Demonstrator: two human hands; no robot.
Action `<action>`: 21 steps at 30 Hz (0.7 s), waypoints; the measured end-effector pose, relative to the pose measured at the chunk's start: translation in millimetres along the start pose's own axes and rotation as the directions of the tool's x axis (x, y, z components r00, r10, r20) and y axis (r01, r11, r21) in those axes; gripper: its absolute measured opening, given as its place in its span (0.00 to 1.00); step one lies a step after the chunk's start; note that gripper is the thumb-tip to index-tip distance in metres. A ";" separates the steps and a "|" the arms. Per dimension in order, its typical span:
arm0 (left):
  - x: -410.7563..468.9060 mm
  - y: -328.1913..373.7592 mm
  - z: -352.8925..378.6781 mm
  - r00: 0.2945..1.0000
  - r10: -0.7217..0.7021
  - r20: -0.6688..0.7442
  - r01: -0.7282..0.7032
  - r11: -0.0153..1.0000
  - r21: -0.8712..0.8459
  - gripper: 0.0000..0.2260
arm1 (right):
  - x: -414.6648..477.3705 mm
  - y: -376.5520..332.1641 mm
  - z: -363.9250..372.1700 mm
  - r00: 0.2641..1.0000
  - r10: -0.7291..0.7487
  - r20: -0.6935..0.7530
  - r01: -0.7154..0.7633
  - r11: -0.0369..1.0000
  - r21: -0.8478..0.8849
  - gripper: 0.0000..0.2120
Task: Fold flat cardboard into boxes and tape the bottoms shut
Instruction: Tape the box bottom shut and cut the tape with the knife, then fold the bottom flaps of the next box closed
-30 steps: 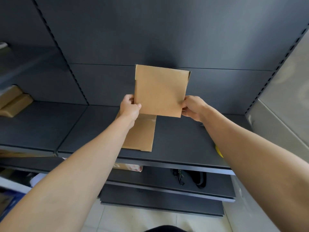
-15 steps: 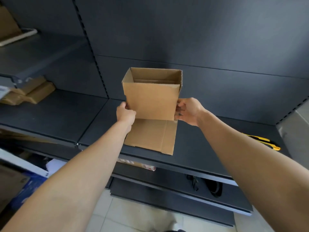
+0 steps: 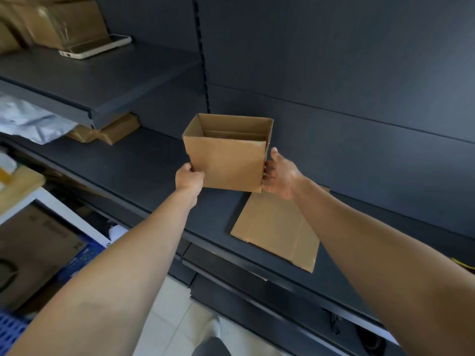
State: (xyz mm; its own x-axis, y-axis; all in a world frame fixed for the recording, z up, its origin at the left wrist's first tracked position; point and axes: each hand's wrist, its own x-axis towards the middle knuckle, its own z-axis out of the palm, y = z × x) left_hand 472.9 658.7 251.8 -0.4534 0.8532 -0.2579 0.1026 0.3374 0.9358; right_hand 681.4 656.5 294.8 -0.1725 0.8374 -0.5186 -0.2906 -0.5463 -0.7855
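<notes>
over the back half of the dark metal shelf (image 3: 144, 165), the cardboard box (image 3: 226, 160) sits upright and squared out, its open mouth tipped a little toward the camera; whether its lower edge touches the shelf cannot be told. the left hand (image 3: 189, 177) grips the box's lower left corner with curled fingers, while the right hand (image 3: 280, 176) is open, thumb raised, its fingers only laid against the right wall. that uneven hold is the main risk: with one real grip and one flat press, the walls could skew into a slanted shape or the box could swing round the left corner and drop. the underside is hidden, so it is unclear whether the bottom flaps are folded or taped; if they are loose, setting the box down hard could spring them open or crease them crooked, and tape would then go on askew. no tape roll shows anywhere in view, so reaching for one would probably mean letting go with one hand, and the box might sag back toward flat. a flat cardboard blank (image 3: 277, 227) lies just to the right, reaching the shelf's front edge under the right forearm; a sweep of that arm could push it off onto the floor. a phone (image 3: 95, 47) rests on the upper shelf (image 3: 102, 80), well apart.
</notes>
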 end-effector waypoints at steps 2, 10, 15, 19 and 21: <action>21.7 -1.5 -6.4 1.000 -0.009 0.020 0.009 1.000 0.016 0.09 | 18.6 2.3 13.0 0.999 0.005 -0.033 -0.005 1.000 0.007 0.24; 103.5 -3.2 -27.0 0.997 -0.051 0.056 0.046 0.994 0.096 0.10 | 80.7 18.1 60.0 0.992 0.022 -0.124 -0.021 1.000 0.009 0.25; 134.1 -6.5 -32.4 0.993 -0.065 0.102 0.054 0.992 0.111 0.14 | 108.3 25.2 77.5 0.990 0.046 -0.131 -0.042 0.998 0.036 0.26; 144.4 -11.1 -34.7 0.983 -0.080 0.165 0.064 0.993 0.100 0.17 | 118.4 30.4 84.7 0.984 0.039 -0.177 -0.031 0.998 0.047 0.21; 146.3 -11.5 -35.1 0.981 -0.078 0.177 0.061 0.993 0.101 0.18 | 120.4 30.9 86.6 0.982 0.031 -0.185 -0.024 0.999 0.042 0.16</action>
State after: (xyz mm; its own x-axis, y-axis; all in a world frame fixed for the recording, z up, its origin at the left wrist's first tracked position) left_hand 374.3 765.7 211.7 -0.2961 0.8811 -0.3689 0.1632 0.4272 0.8893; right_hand 570.2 741.8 237.3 -0.0040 0.8027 -0.5963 -0.3254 -0.5649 -0.7583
